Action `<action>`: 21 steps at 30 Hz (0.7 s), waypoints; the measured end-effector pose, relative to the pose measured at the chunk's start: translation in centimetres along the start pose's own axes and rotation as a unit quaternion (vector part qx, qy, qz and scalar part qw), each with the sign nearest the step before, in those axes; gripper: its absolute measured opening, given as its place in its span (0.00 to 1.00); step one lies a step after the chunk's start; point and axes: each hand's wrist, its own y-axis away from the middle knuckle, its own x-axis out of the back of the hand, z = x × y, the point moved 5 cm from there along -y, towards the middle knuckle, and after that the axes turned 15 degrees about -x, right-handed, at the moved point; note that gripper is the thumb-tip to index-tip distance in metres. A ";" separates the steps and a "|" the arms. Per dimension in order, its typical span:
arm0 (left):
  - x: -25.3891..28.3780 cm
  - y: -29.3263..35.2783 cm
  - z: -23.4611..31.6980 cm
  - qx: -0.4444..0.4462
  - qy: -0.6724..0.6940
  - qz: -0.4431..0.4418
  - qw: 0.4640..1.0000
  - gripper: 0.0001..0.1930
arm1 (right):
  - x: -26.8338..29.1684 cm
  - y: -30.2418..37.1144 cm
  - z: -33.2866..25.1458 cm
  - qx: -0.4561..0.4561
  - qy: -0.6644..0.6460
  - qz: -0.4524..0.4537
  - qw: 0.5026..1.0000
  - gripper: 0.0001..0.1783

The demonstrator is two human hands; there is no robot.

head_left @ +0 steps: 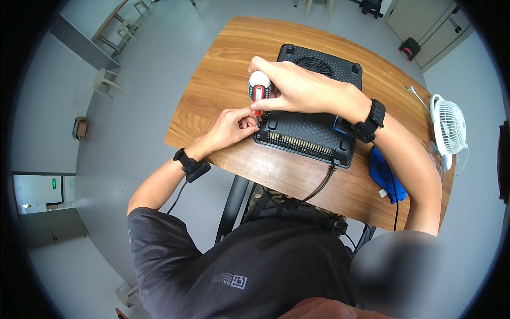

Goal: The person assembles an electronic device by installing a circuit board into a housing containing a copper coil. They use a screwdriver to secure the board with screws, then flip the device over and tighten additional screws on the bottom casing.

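Observation:
A black appliance (311, 130), seemingly an induction cooker, lies underside up on the table, showing a round fan grille, small feet and a row of vent slots along its near edge. My right hand (292, 87) reaches across it and is closed round a screwdriver (258, 91) with a white, red and dark handle. The screwdriver stands nearly upright, shaft down, over the near left corner of the housing. At that same corner my left hand (232, 127) has its fingers pinched beside the shaft's lower end; what they hold, if anything, is too small to make out.
The wooden table (218, 69) carries a white fan (449, 125) at the right and a blue cloth item (387, 173) under my right forearm. A black cord (321, 186) runs from the appliance over the near edge. Stools (106, 81) stand on the floor at left.

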 end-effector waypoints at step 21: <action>-0.1 1.6 1.6 -0.021 -0.058 -0.037 0.997 0.08 | -1.7 -0.3 -1.5 0.057 0.046 -0.030 0.997 0.22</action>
